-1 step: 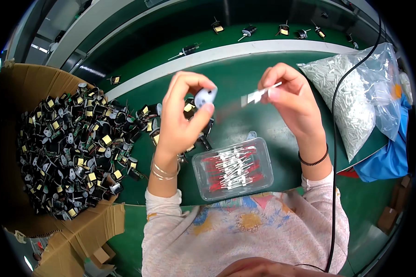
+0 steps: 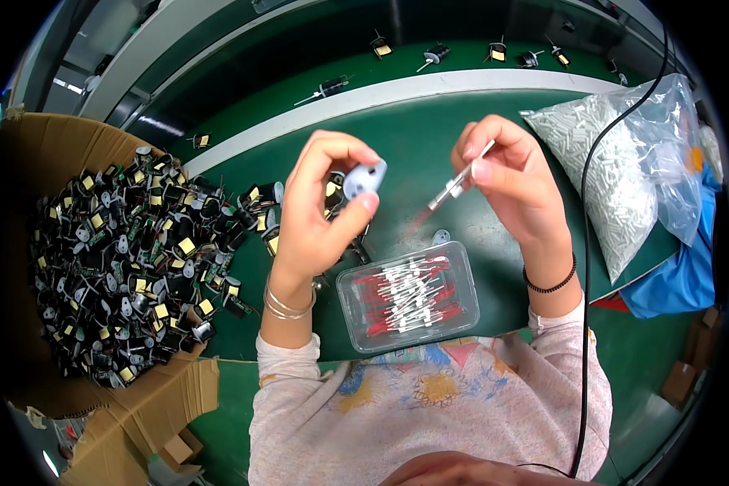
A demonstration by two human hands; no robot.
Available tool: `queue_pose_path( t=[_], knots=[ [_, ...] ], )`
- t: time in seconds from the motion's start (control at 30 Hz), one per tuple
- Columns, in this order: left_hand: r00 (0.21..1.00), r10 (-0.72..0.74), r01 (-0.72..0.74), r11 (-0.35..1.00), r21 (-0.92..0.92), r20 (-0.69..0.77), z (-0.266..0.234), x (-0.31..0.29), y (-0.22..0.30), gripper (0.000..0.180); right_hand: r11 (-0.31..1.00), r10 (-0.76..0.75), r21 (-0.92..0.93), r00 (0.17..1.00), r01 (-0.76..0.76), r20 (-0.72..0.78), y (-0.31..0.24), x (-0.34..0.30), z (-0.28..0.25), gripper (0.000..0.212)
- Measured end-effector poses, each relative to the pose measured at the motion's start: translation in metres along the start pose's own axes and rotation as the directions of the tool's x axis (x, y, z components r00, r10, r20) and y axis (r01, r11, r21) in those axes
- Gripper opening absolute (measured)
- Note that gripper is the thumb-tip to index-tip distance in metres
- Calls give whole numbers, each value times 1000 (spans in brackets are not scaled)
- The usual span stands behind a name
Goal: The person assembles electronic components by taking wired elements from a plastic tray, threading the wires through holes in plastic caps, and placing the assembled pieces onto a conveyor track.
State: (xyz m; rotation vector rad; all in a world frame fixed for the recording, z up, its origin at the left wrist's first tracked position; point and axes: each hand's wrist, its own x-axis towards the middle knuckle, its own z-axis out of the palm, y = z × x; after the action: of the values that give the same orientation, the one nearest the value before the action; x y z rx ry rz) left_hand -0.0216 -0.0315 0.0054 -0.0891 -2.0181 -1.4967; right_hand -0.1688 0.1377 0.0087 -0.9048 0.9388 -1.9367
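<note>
My left hand (image 2: 312, 206) pinches a small motor by its pale grey mounting plate (image 2: 364, 180) between thumb and fingers; most of its body is hidden. Across from it, my right hand (image 2: 514, 178) grips a thin wire lead (image 2: 449, 192) with a white sleeve, its reddish end blurred and slanting down toward the left. The lead and the motor are apart. Below both hands sits a clear plastic tray (image 2: 469, 282) of red and white leads (image 2: 413, 296). Several loose motors (image 2: 261, 194) lie beside and behind my left hand.
A cardboard box (image 2: 73, 134) heaped with motors (image 2: 138, 275) stands at the left. At the right lies a clear bag (image 2: 611, 170) of short white tubes, with a black cable (image 2: 587, 267) hanging before it. More motors (image 2: 436, 55) rest beyond a pale rail (image 2: 429, 83).
The lead in my right hand has tilted, its free end dropping lower. My left hand and the motor have shifted slightly, the plate turning a little.
</note>
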Motion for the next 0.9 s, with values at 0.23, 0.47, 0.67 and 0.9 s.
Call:
queue_pose_path(
  t=[0.23,0.47,0.67,0.9],
  knots=[
    [994,-58,93,908,-409,97,19,-9,11,32,906,109,380,971,-185,214,13,-8,22,14],
    [983,149,-143,987,67,-107,29,-8,4,49,927,118,331,975,-177,191,14,-7,22,14],
    [993,79,-69,992,105,-93,10,-6,9,53,991,-9,135,998,1,61,4,-7,13,11],
    [921,33,-51,998,34,388,10,0,17,48,945,-233,-244,972,218,-32,-8,-9,12,7]
  ],
)
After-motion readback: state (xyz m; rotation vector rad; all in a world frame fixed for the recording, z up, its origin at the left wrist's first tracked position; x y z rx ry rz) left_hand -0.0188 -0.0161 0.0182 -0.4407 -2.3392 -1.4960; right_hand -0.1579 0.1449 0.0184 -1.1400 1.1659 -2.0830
